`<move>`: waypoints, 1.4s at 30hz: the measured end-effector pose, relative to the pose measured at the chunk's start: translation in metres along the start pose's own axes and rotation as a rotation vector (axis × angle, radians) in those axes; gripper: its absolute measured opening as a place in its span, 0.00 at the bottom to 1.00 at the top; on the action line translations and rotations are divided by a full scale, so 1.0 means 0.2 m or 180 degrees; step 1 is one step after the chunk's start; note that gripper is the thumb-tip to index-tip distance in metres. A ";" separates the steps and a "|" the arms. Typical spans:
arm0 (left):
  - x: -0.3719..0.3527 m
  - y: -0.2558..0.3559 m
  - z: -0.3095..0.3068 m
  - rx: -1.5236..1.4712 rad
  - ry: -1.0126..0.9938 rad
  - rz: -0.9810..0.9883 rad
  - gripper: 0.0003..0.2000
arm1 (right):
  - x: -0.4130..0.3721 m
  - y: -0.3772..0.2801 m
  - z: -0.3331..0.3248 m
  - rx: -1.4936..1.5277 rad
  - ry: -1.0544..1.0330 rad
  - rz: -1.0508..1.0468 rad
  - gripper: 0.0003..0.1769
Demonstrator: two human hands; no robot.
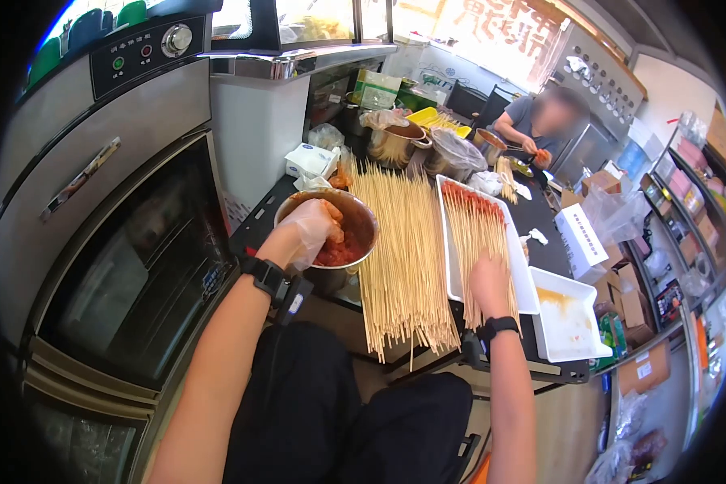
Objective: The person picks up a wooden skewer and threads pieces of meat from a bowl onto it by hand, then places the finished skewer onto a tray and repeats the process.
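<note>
My left hand [313, 228], in a clear plastic glove, is in the mouth of a metal pot [373, 230]. Its fingers are curled above wet red meat [343, 252]; whatever they grip is hidden. Over a long white tray [524, 282], my right hand [490, 278] is closed around the bare ends of wooden skewers [466, 234]. Red meat [472, 199] covers the far ends of the skewers lying in that tray. Between my hands, a wide layer of bare bamboo sticks [403, 266] lies side by side, their near ends jutting past the table edge.
A white tray [573, 348] with brownish liquid sits at the right. Behind are lidded pots [452, 153] and a yellow tray [460, 129] of skewers. Across the table another person [532, 129] handles red meat. A steel cabinet [129, 242] stands left; loaded shelves [694, 194] line the right.
</note>
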State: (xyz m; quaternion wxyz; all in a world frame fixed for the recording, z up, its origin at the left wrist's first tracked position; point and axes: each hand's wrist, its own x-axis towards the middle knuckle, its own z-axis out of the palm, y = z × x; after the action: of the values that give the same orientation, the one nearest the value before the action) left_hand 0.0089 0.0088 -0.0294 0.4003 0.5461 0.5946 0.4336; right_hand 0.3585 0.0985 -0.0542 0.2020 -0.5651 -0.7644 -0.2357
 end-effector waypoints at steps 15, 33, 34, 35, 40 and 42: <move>-0.01 0.09 0.06 0.2868 -0.0536 -0.0396 0.12 | -0.02 -0.65 -0.14 0.0944 -0.0491 0.0124 0.04; -0.02 0.04 -0.03 -0.2435 -0.0372 -0.0048 0.10 | -0.20 -0.50 -0.55 0.4517 -0.0983 0.1057 0.13; 0.00 0.02 -0.03 -0.2449 -0.0361 -0.0052 0.10 | -0.26 -0.53 -0.57 0.4819 -0.0942 0.1075 0.14; 0.01 0.00 -0.03 -0.2623 -0.0496 0.0131 0.10 | -0.30 -0.56 -0.59 0.5125 -0.0896 0.1096 0.16; 0.01 0.01 -0.03 -0.2706 -0.0556 0.0313 0.10 | -0.41 -0.66 -0.71 0.6121 -0.0925 0.1396 0.19; -0.02 0.06 -0.02 -0.2304 -0.0184 -0.0055 0.10 | -0.44 -0.67 -0.70 0.6722 -0.0930 0.1474 0.18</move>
State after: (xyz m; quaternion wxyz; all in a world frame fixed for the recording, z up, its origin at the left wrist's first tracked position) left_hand 0.0097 0.0043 -0.0169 0.5880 0.3760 0.3956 0.5970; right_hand 0.2609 -0.0846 -0.0101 0.5321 -0.2594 -0.4730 0.6526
